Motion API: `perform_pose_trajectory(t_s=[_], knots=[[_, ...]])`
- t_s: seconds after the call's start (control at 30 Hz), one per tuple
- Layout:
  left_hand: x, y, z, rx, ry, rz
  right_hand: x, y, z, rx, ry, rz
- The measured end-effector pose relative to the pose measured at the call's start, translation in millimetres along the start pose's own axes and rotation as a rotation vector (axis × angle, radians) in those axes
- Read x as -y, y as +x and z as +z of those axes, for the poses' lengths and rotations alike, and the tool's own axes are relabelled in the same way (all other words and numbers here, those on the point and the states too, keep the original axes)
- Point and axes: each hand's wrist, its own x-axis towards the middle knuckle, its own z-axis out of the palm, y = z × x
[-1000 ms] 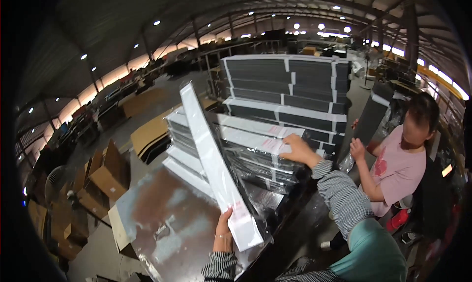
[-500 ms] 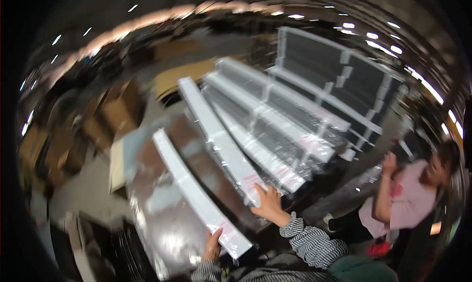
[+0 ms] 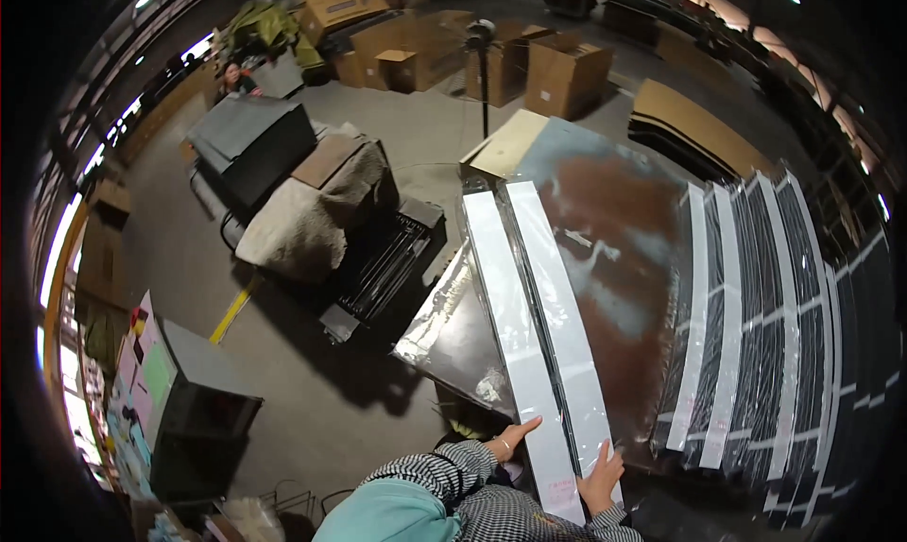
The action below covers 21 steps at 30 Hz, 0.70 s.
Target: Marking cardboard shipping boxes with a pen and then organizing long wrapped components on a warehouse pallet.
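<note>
Two long, narrow packages lie nearly parallel on the table [image 3: 614,173], both wrapped in clear film with a white top face. My left hand [image 3: 511,439] grips the near end of the left white package [image 3: 515,339], thumb on top and the other fingers mostly hidden at its outer side. The right white package [image 3: 564,329] is held at its near end by my right hand [image 3: 601,479], from its right edge. A thin dark gap runs between the two packages.
More film-wrapped strips [image 3: 727,334] stand in a row on the right. A cloth-covered cart [image 3: 302,221] and a grey cabinet with coloured papers [image 3: 203,362] are to the left. Cardboard boxes [image 3: 567,74] and a pole fan [image 3: 482,36] stand behind; a person [image 3: 236,81] is far left.
My view has swung left. The two packages, wider apart before with one in each hand, now lie close together. The person in pink at the right is out of view.
</note>
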Motion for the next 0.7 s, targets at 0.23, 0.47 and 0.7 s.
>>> perform_pose_trajectory(t_s=[0.23, 0.47, 0.7], knots=[[11, -17, -26, -0.347, 0.086, 0.382, 28, 38, -35, 0.095, 0.023, -0.375], [-68, -102, -50, -0.364, -0.186, 0.181, 132, 103, -100, 0.084, -0.082, -0.606], [-137, -116, -121, -0.32, -0.328, 0.25, 245, 157, -99, 0.13, -0.128, -0.664]])
